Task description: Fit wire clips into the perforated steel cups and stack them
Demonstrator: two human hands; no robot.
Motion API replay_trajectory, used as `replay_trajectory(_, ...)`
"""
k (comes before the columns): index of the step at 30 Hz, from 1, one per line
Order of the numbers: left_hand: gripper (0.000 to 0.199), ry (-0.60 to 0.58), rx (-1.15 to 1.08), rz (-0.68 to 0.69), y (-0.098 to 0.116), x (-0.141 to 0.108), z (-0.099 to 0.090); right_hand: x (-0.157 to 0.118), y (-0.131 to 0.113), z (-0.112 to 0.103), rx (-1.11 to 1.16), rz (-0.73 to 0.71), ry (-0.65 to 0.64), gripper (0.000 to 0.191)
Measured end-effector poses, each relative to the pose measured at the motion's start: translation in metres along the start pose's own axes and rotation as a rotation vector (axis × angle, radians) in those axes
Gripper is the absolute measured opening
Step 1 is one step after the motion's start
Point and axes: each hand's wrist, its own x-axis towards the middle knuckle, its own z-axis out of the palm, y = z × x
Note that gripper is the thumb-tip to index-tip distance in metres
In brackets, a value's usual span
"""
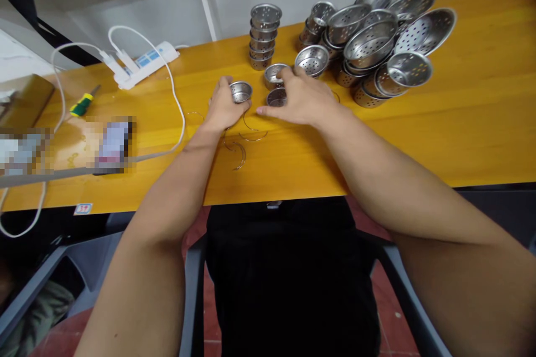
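My left hand (225, 103) is wrapped round a small perforated metal cup (242, 92), its thumb along the near side. Over to the right, my right hand (305, 96) is spread, thumb and fingers apart around a second small metal cup (274, 99) on the table. Its fingertips reach the edge of another low cup (273, 75) just behind. A wider perforated cup (312, 60) stands beyond those fingers. Thin curved wires (239, 157) lie on the wood in front of my hands.
A stack of nested perforated cups (262, 39) stands behind. A large heap of perforated bowls and cups (371, 44) fills the back right. On the left lie a power strip (146, 64) with white cables, a green-yellow screwdriver (82, 104) and a phone (114, 142).
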Motion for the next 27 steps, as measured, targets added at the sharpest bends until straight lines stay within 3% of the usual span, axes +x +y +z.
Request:
replay_trajectory(2, 0.074, 0.045, 0.042, -0.102, 0.005, 0.004, 0.001, -0.002, -0.006, 0.001, 0.014, -0.009, -0.042, 0.086)
replay_trajectory(4, 0.076, 0.063, 0.084, -0.122, 0.013, 0.006, -0.001, -0.003, -0.014, 0.001, 0.047, -0.033, -0.034, 0.076)
replay_trajectory(10, 0.094, -0.104, 0.103, 0.289, 0.046, 0.003, -0.01, 0.0, -0.033, -0.006, 0.215, -0.227, 0.031, 0.053)
replay_trajectory(15, 0.108, -0.246, 0.05, 0.36, 0.042, 0.003, 0.0, 0.001, -0.033, -0.002, 0.256, -0.322, -0.002, 0.042)
replay_trajectory(18, 0.104, -0.2, 0.005, 0.399, 0.029, 0.008, 0.005, -0.003, -0.036, -0.001, 0.262, -0.367, -0.018, 0.033)
replay_trajectory(21, 0.089, -0.102, 0.013, 0.428, 0.022, 0.011, 0.005, -0.007, -0.042, -0.004, 0.247, -0.364, 0.02, 0.039)
replay_trajectory(24, 0.08, 0.021, 0.011, 0.331, 0.019, 0.012, 0.004, -0.009, -0.045, -0.009, 0.228, -0.315, 0.071, 0.043)
replay_trajectory(27, 0.079, 0.132, 0.0, 0.22, 0.013, 0.016, 0.003, -0.008, -0.043, -0.01, 0.217, -0.339, -0.075, 0.032)
